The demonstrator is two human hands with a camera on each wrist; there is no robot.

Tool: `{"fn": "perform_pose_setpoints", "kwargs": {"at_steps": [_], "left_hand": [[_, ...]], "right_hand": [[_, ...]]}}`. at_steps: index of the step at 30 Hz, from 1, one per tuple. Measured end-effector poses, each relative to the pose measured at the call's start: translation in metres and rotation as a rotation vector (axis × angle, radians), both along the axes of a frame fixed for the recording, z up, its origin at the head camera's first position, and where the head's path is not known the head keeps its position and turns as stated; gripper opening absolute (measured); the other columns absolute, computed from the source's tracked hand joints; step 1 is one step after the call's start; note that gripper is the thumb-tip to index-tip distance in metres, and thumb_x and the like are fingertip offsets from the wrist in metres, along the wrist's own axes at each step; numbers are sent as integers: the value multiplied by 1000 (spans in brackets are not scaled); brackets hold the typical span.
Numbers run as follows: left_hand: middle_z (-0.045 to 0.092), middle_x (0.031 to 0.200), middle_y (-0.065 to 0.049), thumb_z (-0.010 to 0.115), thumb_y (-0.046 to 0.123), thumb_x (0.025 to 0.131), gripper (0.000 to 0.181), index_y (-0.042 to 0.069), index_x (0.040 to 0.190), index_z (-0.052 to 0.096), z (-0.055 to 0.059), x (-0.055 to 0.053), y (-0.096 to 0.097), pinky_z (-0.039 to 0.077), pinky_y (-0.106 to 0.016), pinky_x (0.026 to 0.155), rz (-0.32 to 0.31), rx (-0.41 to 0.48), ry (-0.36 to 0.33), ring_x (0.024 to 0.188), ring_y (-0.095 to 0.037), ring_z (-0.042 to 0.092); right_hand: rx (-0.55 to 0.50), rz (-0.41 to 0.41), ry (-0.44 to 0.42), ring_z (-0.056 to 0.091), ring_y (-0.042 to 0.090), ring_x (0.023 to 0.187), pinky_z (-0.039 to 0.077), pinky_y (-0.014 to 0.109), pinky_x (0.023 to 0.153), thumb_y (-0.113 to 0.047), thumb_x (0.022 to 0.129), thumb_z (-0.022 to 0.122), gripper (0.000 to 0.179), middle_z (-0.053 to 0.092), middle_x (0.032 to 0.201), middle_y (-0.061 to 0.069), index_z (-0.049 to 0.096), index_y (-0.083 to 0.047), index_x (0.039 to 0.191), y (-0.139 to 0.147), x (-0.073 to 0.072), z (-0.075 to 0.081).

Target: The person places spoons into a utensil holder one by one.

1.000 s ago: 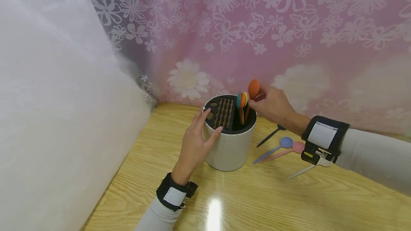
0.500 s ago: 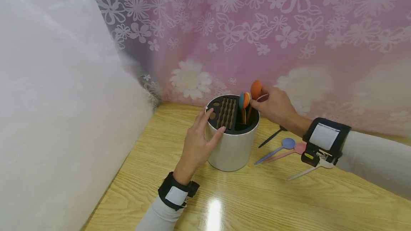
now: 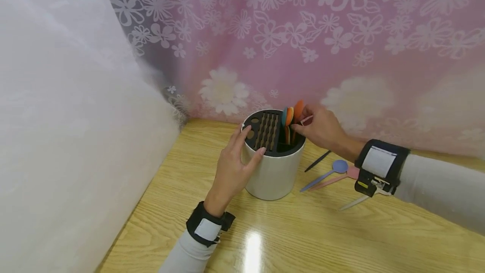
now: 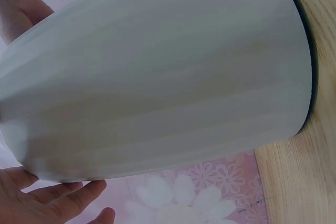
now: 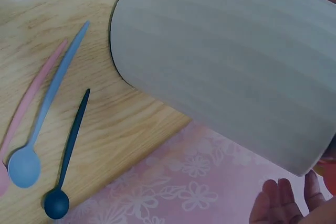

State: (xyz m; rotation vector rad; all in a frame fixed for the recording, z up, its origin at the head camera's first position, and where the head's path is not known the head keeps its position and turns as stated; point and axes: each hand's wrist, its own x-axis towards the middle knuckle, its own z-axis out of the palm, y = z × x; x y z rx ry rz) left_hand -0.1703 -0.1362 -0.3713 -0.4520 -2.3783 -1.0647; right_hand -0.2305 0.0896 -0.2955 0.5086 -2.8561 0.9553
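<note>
A white cylindrical utensil holder [image 3: 270, 178] with a black slotted top stands on the table; its wall fills much of both wrist views. My left hand [image 3: 233, 172] rests against its left side, thumb and fingertips at the rim, fingers fairly straight. At the right, my right hand [image 3: 322, 127] pinches an orange spoon [image 3: 299, 108] by its handle, bowl up, above the open compartment. Just left of it a teal spoon [image 3: 284, 117] and orange and yellow ones stand close together inside. The lower end of the held spoon is hidden in the holder.
Right of the holder lie a dark spoon [image 5: 56, 203], a blue spoon [image 5: 24, 166], a pink spoon [image 3: 352, 172] and a pale spoon [image 3: 354, 203], partly under the right wrist. A floral curtain [image 3: 265, 54] hangs behind; a white sheet [image 3: 75, 117] is at the left.
The right hand has lowered slightly with the orange spoon, and the spoon's bowl has turned more edge-on beside the other spoons. The left hand stays at the holder's rim.
</note>
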Motion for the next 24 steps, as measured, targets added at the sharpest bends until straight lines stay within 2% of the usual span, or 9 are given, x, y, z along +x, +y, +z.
{"fn": "perform_pose_setpoints", "kwargs": {"at_steps": [5, 10, 13, 16, 18, 21, 24], "left_hand": [[32, 145, -12, 46, 55, 86, 65, 18, 139, 34, 1, 1, -1, 41, -57, 90, -2, 4, 8, 118, -28, 40], [31, 145, -11, 46, 55, 86, 65, 19, 139, 34, 0, 1, -1, 41, -57, 90, -10, 3, 3, 118, -29, 41], [32, 145, -12, 46, 56, 86, 65, 19, 139, 34, -1, 1, 0, 42, -58, 89, -11, 2, 4, 117, -30, 41], [32, 145, -12, 46, 55, 86, 66, 19, 138, 34, -1, 0, 0, 42, -57, 90, -9, 1, 11, 117, -29, 41], [32, 145, -12, 46, 55, 85, 66, 18, 138, 35, 0, 0, -1, 41, -57, 90, -11, 3, 13, 117, -29, 41], [33, 144, -13, 46, 55, 86, 65, 19, 138, 35, 1, 1, -1, 42, -57, 89, -12, 2, 8, 117, -29, 41], [33, 144, -13, 46, 55, 86, 65, 19, 139, 34, 1, 1, -2, 42, -57, 89, -4, 2, 8, 116, -30, 42]], "right_hand": [[45, 37, -37, 57, 31, 92, 51, 49, 73, -27, 78, 66, 38, 58, 103, 23, 52, 2, 100, 3, 0, 7], [103, 80, -93, 56, 30, 93, 50, 49, 75, -30, 79, 65, 43, 58, 106, 22, 52, 1, 105, 9, 5, 23], [139, 103, -36, 54, 30, 95, 48, 50, 78, -30, 79, 65, 49, 56, 110, 21, 48, 0, 114, 14, 9, 35], [188, 127, 103, 51, 30, 100, 46, 53, 81, -32, 80, 63, 55, 54, 115, 20, 44, -2, 122, 18, 13, 45], [219, 135, 165, 51, 30, 100, 46, 53, 80, -33, 80, 62, 54, 54, 116, 19, 45, -3, 123, 22, 15, 48], [267, 136, 142, 51, 30, 98, 47, 53, 78, -31, 81, 61, 47, 55, 114, 19, 50, -3, 117, 32, 21, 46], [329, 152, 82, 55, 29, 92, 49, 49, 71, -26, 81, 61, 34, 61, 106, 17, 58, -4, 107, 47, 25, 34]]}}
